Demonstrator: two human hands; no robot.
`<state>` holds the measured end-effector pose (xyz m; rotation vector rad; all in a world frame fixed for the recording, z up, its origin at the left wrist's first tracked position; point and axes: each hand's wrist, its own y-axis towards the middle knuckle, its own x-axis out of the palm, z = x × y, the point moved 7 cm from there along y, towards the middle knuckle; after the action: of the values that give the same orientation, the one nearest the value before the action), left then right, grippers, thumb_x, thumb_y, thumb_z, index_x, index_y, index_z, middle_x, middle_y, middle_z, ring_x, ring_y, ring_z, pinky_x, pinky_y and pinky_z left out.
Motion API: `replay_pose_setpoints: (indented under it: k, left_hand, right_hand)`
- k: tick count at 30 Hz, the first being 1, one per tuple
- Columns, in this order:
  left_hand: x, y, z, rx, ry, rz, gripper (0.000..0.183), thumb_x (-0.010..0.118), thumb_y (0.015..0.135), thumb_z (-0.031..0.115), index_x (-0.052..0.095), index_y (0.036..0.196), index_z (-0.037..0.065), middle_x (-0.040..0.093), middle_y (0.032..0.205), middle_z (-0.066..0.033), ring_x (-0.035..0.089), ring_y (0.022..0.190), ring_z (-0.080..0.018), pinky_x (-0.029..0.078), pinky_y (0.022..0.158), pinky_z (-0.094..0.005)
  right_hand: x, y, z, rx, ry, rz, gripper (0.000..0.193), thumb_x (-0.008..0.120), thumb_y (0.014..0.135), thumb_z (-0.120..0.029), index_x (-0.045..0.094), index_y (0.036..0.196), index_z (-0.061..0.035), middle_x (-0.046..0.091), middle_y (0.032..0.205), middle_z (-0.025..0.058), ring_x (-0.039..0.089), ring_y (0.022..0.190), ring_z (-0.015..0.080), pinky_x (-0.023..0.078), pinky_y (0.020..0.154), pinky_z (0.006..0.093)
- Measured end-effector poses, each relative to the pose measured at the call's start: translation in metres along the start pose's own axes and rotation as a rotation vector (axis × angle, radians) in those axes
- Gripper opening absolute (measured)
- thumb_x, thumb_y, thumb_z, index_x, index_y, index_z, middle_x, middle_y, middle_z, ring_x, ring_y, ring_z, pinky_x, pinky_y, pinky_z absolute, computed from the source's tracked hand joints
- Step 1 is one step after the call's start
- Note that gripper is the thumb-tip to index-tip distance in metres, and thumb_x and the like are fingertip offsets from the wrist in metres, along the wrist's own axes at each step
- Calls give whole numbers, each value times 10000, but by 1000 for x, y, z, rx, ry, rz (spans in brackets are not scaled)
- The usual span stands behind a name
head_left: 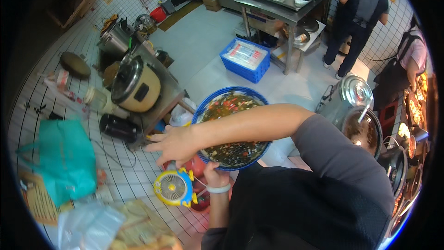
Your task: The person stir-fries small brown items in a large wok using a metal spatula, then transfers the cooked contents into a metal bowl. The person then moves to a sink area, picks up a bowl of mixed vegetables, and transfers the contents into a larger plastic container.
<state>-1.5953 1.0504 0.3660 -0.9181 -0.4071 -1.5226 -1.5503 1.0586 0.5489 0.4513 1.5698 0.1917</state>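
Observation:
A large blue-rimmed bowl (200, 107) is in front of my body, filled with a dark liquid mix with green and red chopped bits. At its near left rim, my left hand (215, 174), with a pale bangle on the wrist, grips the edge. My right arm reaches across above the bowl and hides its middle. Beyond the bowl's left side, my right hand (175, 144) is in the air with fingers spread and nothing in it. Below that hand is a small yellow and blue fan (173, 188). A black cylindrical container (119, 128) lies to its left.
A rice cooker (138, 88) stands on the left counter. A teal bag (67, 162) is at far left. A blue crate (254, 75) is on the floor beside a steel table (277, 13). Two people are at the right, near pots (356, 91) and food trays.

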Motion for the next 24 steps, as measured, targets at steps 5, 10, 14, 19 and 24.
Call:
replay_pose_setpoints:
  k: [5,10,14,19,24]
  left_hand:
    - [43,154,21,-152,38,-75,574,461,594,87,471,1159,-9,546,1128,-121,514,1042,-282,404,916,-403]
    - [62,298,46,-309,7,-46,571,448,585,99,478,1143,-20,566,1082,-133,536,995,-299,426,889,-415]
    - [90,407,71,-303,-26,-125,562,445,588,94,478,1137,-24,562,1090,-137,536,1000,-301,427,894,-416]
    - [107,560,105,-199,-4,-61,570,425,584,70,469,1144,-28,554,1096,-145,529,1010,-309,421,905,-423]
    - [135,682,157,-136,-74,-27,598,427,593,73,433,1182,-32,534,1125,-152,518,1029,-310,415,910,-418]
  right_hand:
    - [5,-6,192,190,-72,-225,140,569,660,-134,631,701,-15,620,692,162,614,694,334,499,595,417]
    - [-87,-55,362,413,19,-142,100,539,683,-88,584,675,0,590,638,173,595,633,307,453,544,401]
    - [-132,-143,482,723,114,-292,66,579,722,-50,594,669,-13,603,632,111,587,592,230,459,547,344]
    - [-115,-193,595,865,67,-480,119,570,749,-109,625,729,-6,607,651,160,605,644,310,482,577,400]
    - [-149,-194,732,806,-5,-203,71,547,704,-56,582,741,-7,585,686,168,584,725,351,452,617,428]
